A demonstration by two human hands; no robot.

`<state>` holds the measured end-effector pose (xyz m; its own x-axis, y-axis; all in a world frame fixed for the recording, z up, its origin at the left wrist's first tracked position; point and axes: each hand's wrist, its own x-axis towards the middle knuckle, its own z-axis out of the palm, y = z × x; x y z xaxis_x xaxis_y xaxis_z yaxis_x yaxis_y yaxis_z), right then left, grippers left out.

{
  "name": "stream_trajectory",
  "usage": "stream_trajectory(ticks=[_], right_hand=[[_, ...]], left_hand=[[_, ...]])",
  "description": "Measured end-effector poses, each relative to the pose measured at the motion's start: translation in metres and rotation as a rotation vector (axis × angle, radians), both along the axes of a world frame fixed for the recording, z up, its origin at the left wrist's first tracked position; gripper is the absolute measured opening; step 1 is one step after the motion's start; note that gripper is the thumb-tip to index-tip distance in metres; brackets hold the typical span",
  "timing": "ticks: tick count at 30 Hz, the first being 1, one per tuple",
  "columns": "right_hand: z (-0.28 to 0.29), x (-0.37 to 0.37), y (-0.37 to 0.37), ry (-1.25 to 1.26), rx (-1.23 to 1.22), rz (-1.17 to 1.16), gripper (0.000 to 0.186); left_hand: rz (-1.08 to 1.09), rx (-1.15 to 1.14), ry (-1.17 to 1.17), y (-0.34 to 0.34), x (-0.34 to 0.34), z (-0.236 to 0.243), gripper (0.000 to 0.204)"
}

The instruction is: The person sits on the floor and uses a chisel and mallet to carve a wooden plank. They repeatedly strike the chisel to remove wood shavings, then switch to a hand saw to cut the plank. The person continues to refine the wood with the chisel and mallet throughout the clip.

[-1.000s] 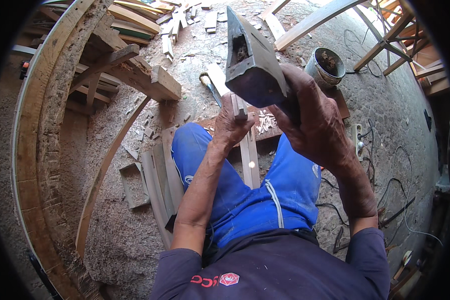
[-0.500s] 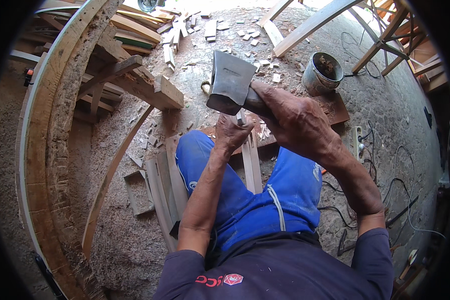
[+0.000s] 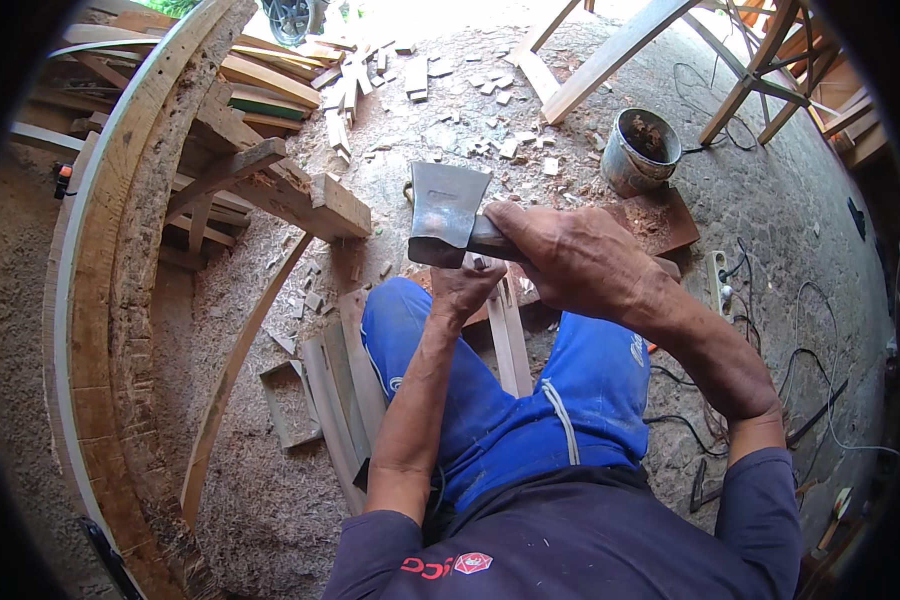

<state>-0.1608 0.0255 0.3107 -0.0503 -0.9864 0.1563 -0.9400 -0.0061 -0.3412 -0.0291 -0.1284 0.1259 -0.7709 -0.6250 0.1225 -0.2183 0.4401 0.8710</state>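
My right hand [image 3: 592,258] is closed round the dark handle [image 3: 495,236] of a hatchet, whose broad steel head [image 3: 445,200] is just above my left hand. My left hand [image 3: 462,288] grips the top of a narrow piece [image 3: 480,261], apparently wood and mostly hidden by hand and hatchet. Beneath it a pale wooden strip [image 3: 511,355] lies between my blue-clad knees. Wooden strips [image 3: 332,405] lie beside my left leg.
A curved timber [image 3: 100,360] on a frame runs along the left, with stacked planks [image 3: 270,70] behind. A bucket [image 3: 638,150], wooden frames [image 3: 620,55], a power strip [image 3: 715,280] and cords are at the right. Wood offcuts [image 3: 420,75] and shavings litter the floor.
The hatchet has come down from high in the view, its head turned to show its flat side, nearer my left hand. My left hand sits somewhat lower in the picture.
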Motion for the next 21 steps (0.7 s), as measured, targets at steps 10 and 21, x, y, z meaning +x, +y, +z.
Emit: stream_trajectory(ticks=[10, 21], right_hand=[[-0.039, -0.012, -0.012, 0.098, 0.243, -0.062, 0.031], [0.045, 0.004, -0.011, -0.009, -0.526, -0.004, 0.033]], left_hand=[[0.006, -0.058, 0.104, -0.004, -0.007, -0.008, 0.043], [0.115, -0.04, 0.154, 0.0, 0.002, 0.0, 0.055]])
